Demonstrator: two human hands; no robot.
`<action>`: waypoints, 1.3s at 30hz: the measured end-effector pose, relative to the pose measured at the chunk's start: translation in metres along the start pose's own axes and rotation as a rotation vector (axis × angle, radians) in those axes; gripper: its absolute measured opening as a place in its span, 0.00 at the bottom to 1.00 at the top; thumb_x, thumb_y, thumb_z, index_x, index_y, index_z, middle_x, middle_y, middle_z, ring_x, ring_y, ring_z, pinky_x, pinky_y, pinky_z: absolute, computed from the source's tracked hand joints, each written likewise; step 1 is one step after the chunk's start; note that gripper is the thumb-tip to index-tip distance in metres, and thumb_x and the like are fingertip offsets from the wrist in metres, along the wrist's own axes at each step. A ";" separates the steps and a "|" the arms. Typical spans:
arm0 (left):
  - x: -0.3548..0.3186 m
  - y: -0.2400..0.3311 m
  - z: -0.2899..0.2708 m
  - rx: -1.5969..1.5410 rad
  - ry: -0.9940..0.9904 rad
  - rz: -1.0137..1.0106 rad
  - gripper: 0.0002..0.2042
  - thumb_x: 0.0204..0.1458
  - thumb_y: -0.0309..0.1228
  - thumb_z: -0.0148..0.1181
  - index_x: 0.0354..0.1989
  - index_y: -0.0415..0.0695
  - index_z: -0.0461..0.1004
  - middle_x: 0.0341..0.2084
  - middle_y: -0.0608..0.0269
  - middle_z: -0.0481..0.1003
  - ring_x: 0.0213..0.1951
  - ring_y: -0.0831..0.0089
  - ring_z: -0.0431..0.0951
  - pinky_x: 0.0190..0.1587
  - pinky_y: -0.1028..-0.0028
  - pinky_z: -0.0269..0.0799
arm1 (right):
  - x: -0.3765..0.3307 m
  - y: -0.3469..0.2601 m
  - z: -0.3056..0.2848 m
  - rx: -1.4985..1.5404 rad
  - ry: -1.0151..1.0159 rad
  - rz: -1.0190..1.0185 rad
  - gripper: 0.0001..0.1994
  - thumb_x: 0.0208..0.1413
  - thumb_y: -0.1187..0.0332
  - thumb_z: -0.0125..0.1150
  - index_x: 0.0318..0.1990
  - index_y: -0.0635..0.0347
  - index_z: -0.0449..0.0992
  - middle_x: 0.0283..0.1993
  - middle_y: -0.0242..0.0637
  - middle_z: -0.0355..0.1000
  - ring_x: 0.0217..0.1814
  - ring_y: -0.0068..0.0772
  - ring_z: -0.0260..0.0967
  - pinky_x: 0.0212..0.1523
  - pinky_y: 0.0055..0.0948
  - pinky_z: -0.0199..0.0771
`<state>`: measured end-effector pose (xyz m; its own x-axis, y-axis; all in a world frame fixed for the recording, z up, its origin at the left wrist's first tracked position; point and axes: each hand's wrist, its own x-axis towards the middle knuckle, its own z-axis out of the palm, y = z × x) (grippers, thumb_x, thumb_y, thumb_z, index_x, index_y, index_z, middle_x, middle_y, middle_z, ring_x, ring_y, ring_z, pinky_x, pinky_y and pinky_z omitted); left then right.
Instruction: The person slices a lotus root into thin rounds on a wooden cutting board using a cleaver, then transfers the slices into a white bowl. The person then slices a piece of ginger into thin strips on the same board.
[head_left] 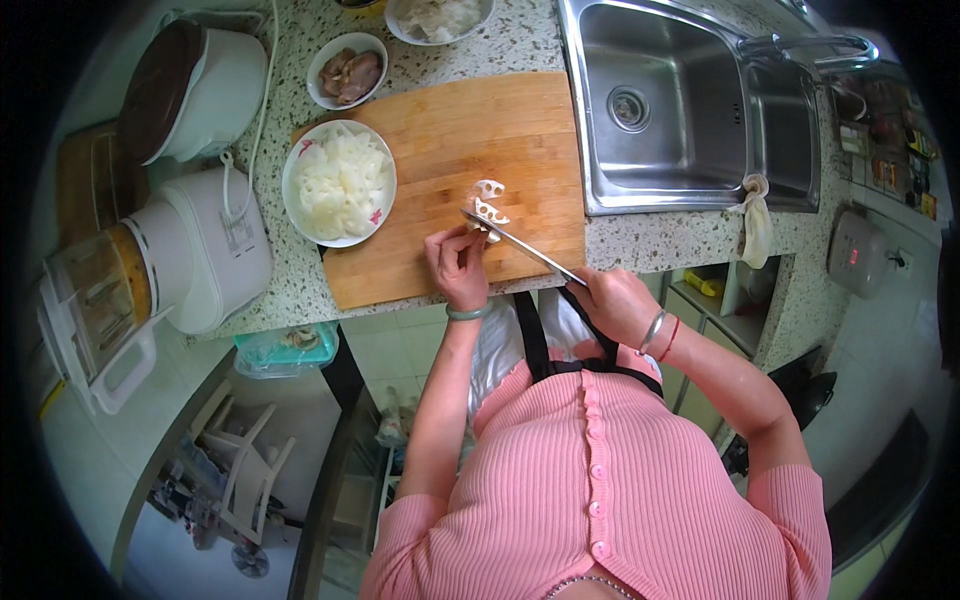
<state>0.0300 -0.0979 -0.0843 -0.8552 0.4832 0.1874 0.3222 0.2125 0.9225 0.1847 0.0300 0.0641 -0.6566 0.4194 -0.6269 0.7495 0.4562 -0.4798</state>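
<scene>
Beside the cutting board [480, 125]: speckled table [530, 38], sink [690, 130]; right grip [618, 305] clamped on knife [530, 252], left grip [458, 268] on lotus root [494, 238].

Speckled stone countertop [530, 40] carries everything. Wooden cutting board [480, 120] lies flat on it, left of the inset steel sink [592, 150]. On board: pale holed slices [493, 211] near the middle; white plate [289, 190] heaped with thin white slices [345, 185], overhanging the left edge. Beyond the board's far-left corner: small bowl [314, 84] of meat pieces [350, 75], another white bowl [442, 43] near it. Far left: brown-lidded white pot appliance [225, 90], plus white machine [225, 250] with clear container.
</scene>
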 end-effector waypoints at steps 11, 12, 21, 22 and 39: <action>0.006 0.012 -0.007 0.088 -0.068 0.086 0.10 0.43 0.18 0.68 0.29 0.43 0.73 0.32 0.61 0.70 0.36 0.65 0.72 0.37 0.70 0.70 | 0.033 -0.002 0.039 -0.062 0.083 0.011 0.11 0.62 0.62 0.53 0.38 0.60 0.76 0.26 0.55 0.74 0.30 0.60 0.73 0.33 0.52 0.73; 0.006 0.013 -0.007 0.088 -0.069 0.088 0.10 0.43 0.17 0.67 0.30 0.43 0.72 0.32 0.61 0.70 0.37 0.64 0.72 0.39 0.69 0.70 | 0.035 0.003 0.046 -0.052 0.114 -0.005 0.11 0.62 0.62 0.53 0.39 0.60 0.76 0.26 0.55 0.74 0.30 0.60 0.73 0.33 0.52 0.73; 0.006 0.007 -0.005 0.046 -0.049 0.082 0.09 0.47 0.17 0.66 0.31 0.43 0.72 0.34 0.60 0.71 0.37 0.64 0.72 0.40 0.69 0.71 | 0.033 0.002 0.015 0.009 0.112 -0.066 0.12 0.61 0.62 0.54 0.34 0.61 0.75 0.25 0.54 0.73 0.31 0.59 0.73 0.34 0.52 0.73; 0.004 0.004 -0.004 0.044 -0.039 0.062 0.09 0.47 0.17 0.66 0.31 0.43 0.72 0.34 0.60 0.71 0.37 0.65 0.72 0.40 0.69 0.71 | 0.027 0.001 0.011 0.024 0.138 -0.076 0.12 0.61 0.61 0.54 0.33 0.61 0.75 0.25 0.54 0.73 0.31 0.59 0.73 0.33 0.52 0.73; 0.000 0.000 0.000 -0.012 -0.010 -0.002 0.09 0.48 0.16 0.65 0.30 0.41 0.71 0.35 0.60 0.71 0.37 0.67 0.73 0.37 0.72 0.73 | -0.002 -0.005 -0.004 0.167 -0.004 -0.007 0.12 0.60 0.64 0.55 0.34 0.66 0.76 0.26 0.57 0.72 0.30 0.61 0.71 0.35 0.51 0.72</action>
<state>0.0301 -0.0977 -0.0841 -0.8515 0.4916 0.1824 0.3160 0.2035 0.9267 0.1819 0.0298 0.0699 -0.6616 0.4138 -0.6254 0.7489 0.3217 -0.5794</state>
